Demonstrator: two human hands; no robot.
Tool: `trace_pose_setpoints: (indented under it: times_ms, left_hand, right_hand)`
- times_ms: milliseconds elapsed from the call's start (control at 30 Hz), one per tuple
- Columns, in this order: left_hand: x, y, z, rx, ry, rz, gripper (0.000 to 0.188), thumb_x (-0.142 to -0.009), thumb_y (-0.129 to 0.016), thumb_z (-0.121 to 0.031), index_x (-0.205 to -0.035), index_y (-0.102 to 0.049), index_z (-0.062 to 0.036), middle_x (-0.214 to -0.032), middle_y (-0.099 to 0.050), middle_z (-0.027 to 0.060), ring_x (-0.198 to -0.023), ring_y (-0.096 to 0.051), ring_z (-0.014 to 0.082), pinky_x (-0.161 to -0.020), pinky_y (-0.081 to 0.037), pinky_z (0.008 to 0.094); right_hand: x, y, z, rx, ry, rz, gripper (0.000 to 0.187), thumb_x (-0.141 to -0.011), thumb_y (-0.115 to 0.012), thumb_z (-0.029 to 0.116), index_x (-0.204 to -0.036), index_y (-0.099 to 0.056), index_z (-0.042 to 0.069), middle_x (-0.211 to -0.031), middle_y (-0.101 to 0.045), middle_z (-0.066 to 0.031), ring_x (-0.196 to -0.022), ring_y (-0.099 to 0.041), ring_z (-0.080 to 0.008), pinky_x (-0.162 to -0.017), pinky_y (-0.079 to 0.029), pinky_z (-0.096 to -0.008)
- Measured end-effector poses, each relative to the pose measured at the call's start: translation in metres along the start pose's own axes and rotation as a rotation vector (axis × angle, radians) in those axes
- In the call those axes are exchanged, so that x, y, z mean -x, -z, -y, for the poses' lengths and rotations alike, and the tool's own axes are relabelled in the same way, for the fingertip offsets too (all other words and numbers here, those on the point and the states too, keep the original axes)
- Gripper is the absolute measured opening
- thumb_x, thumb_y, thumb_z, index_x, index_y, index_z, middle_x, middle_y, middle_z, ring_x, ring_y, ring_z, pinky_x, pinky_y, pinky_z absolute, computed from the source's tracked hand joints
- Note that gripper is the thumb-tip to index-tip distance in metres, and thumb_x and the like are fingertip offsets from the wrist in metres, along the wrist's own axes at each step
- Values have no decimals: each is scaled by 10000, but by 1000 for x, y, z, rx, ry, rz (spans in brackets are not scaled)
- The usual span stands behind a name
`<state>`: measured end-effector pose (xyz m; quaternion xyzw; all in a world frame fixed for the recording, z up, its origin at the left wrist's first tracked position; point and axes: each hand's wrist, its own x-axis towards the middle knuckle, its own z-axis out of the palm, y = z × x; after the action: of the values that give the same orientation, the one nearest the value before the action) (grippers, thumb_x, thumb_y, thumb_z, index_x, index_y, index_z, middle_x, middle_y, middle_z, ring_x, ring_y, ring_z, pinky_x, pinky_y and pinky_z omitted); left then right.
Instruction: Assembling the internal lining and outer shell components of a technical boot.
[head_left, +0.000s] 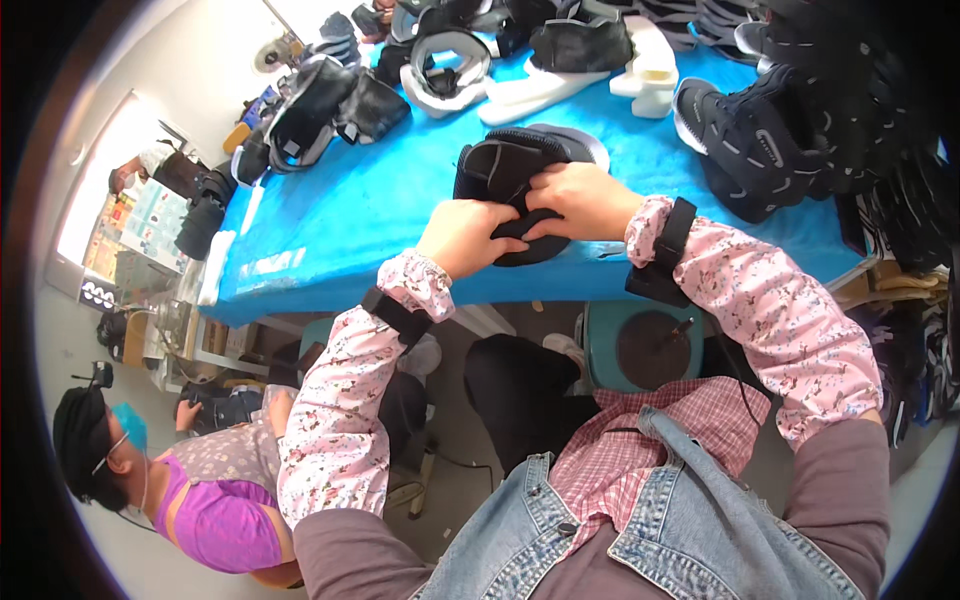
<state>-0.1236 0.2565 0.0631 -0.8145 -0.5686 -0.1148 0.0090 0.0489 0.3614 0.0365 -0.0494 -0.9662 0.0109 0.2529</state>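
Note:
Over the near edge of the blue-covered table, both hands grip a black shoe with a ribbed, dark collar. A grey rim shows at its far right side. My left hand has its fingers closed on the near left part, thumb pointing right. From the right, my right hand pinches the near part with bent fingers, its thumb close to the left thumb. The two hands hide some of the shoe's near end. Both forearms wear pink flowered sleeves with black wrist straps.
The blue table cover carries black shoe uppers at the far left. White foot-shaped forms lie at the back. Black shoes are heaped at right. A co-worker sits at left; a teal stool stands below the table edge.

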Motion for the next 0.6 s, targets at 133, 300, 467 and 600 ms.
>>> trace_pose_setpoints:
  times_ms: [133, 300, 467, 600]
  left_hand:
    - [6, 26, -16, 150, 9, -121, 250, -728, -695, -256, -901, -648, -82, -717, -620, 116, -664, -605, 287, -606, -475, 339]
    - [3, 55, -52, 349, -56, -377, 311, -739, -697, -280, -911, -639, -29, -762, -624, 154, -689, -608, 303, -617, -474, 339]
    - [-6, 62, -59, 517, 10, -408, 299, -747, -685, -227, -904, -623, 20, -739, -635, 144, -648, -620, 221, -596, -465, 296]
    - [-10, 53, -58, 974, 154, -244, 305, -801, -659, -199, -964, -598, 51, -783, -622, 49, -697, -563, 106, -633, -451, 235]
  right_hand:
    - [-8, 34, 16, -57, 94, -145, 224, -776, -606, 303, -795, -594, 80, -764, -543, -69, -830, -547, -257, -751, -423, -370]
    - [-31, 83, 27, 212, 109, -435, 310, -850, -538, 243, -587, -561, 80, -610, -549, -45, -640, -553, -229, -622, -418, -348]
    - [-39, 101, 15, 563, 261, -435, 357, -863, -513, 243, -545, -567, 90, -529, -561, -38, -532, -580, -218, -512, -446, -322]
    - [-40, 108, 14, 478, 219, -336, 373, -853, -537, 217, -511, -523, 69, -525, -541, -64, -522, -554, -243, -518, -435, -339]
